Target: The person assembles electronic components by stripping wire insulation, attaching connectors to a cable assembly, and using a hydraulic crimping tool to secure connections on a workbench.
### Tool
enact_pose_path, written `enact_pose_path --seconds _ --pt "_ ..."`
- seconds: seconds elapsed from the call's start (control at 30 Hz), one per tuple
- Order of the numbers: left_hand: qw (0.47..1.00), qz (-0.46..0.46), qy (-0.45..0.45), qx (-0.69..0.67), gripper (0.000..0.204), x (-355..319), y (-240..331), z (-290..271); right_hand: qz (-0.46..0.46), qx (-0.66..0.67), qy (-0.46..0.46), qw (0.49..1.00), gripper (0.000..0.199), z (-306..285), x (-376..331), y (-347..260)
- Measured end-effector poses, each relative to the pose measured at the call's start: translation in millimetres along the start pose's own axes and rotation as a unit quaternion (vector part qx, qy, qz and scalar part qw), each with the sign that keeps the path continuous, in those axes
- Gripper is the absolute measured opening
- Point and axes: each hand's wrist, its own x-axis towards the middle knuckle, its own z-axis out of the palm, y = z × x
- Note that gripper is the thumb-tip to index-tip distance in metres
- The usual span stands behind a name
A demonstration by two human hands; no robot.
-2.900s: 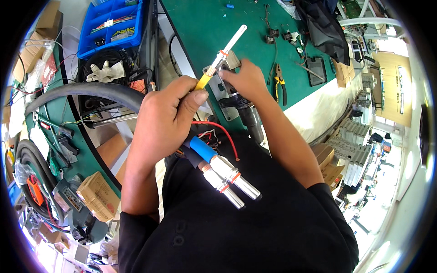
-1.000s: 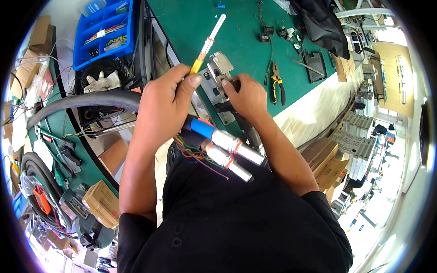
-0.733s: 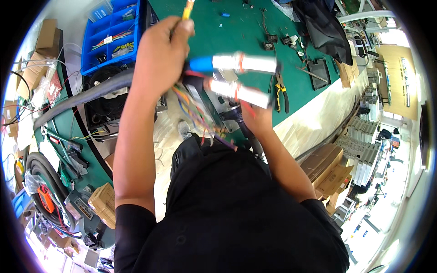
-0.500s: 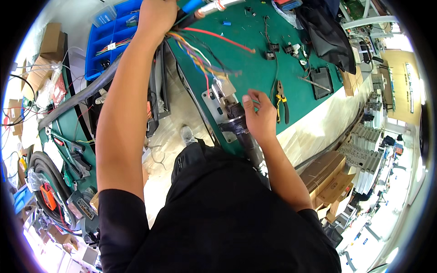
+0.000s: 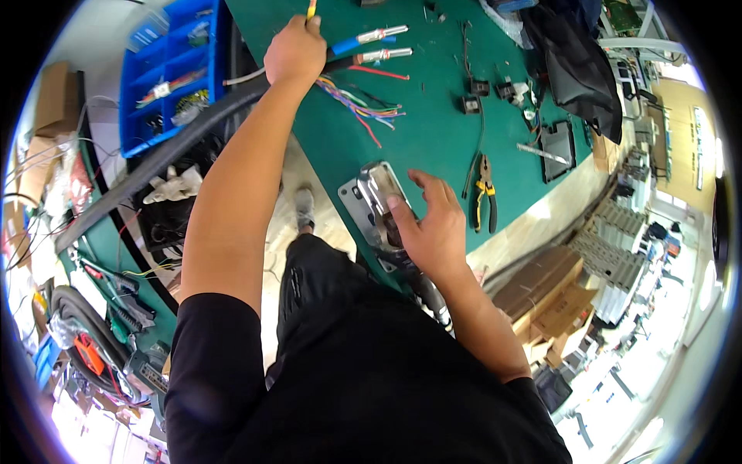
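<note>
While the yellow tool's (image 5: pixel 311 8) tip is cut off at 12 o'clock, left hand (image 5: pixel 295 52) grips it and the cable bundle (image 5: pixel 363 46) on the green tabletop (image 5: pixel 433 131); right hand (image 5: pixel 433 224) fingers spread loosely over the metal housing (image 5: pixel 376 203).

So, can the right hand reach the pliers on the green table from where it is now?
Probably yes. The right hand rests on a shiny metal part at the table edge, and the pliers lie just beside it. Only bare green table and one thin black cable separate them.
</note>
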Motion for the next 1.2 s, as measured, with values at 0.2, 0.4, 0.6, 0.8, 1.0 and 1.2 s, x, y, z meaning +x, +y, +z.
enact_pose_path --seconds 0.2,0.4,0.6,0.8,1.0,1.2 --pt "0.998 0.02 -0.06 -0.005 0.041 -9.5 -3.1 1.9 0.055 -0.076 -0.019 0.995 0.048 28.2 7.3 -22.4" --pt "0.99 0.14 0.022 -0.024 0.028 -24.4 -17.0 -0.6 0.095 -0.122 -0.059 0.986 0.052 41.0 26.9 -35.5" --pt "0.921 0.342 0.124 -0.14 0.025 -63.6 -39.5 -7.6 0.119 -0.125 -0.088 0.981 0.055 33.2 10.5 -30.9" --pt "0.917 0.343 0.093 -0.179 0.02 -80.7 -39.9 -11.7 0.1 -0.125 -0.098 0.982 0.055 28.9 3.0 -24.4" --pt "0.903 0.382 0.047 -0.19 0.018 -92.9 -41.0 -18.3 0.103 -0.102 -0.085 0.986 0.055 30.6 2.7 -19.8" --pt "0.832 0.468 -0.151 -0.255 0.026 -101.9 -43.6 -32.0 0.14 -0.129 -0.073 0.979 0.045 31.5 1.4 -21.1"
